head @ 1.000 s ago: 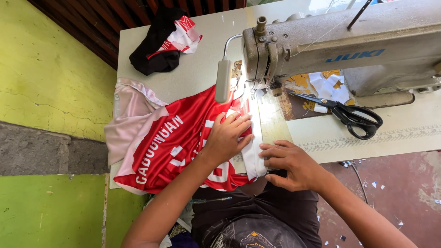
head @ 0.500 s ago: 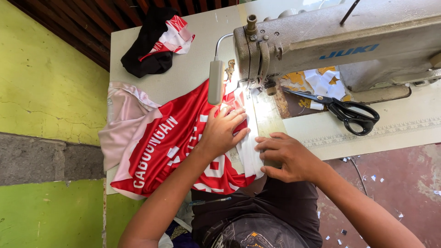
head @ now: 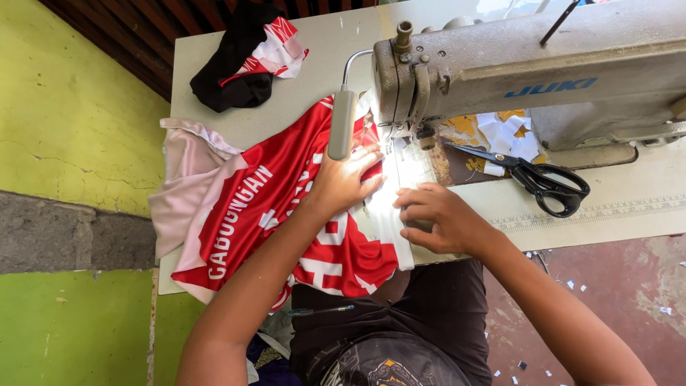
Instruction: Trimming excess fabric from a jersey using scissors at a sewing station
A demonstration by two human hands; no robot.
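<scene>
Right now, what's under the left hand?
The left hand lies flat on the red jersey, beside the sewing machine head. Under the jersey is the pale table; the hand hides the cloth beneath it. The right hand presses a white strip.

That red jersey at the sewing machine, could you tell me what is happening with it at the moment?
A person sits at an industrial sewing machine with a red jersey spread over the table. The left hand lies flat on the red cloth beside the needle area, and the right hand presses on a white strip of fabric under the machine's lamp. Black scissors lie to the right, apart from both hands, and a black and red cloth bundle sits at the far edge.
</scene>
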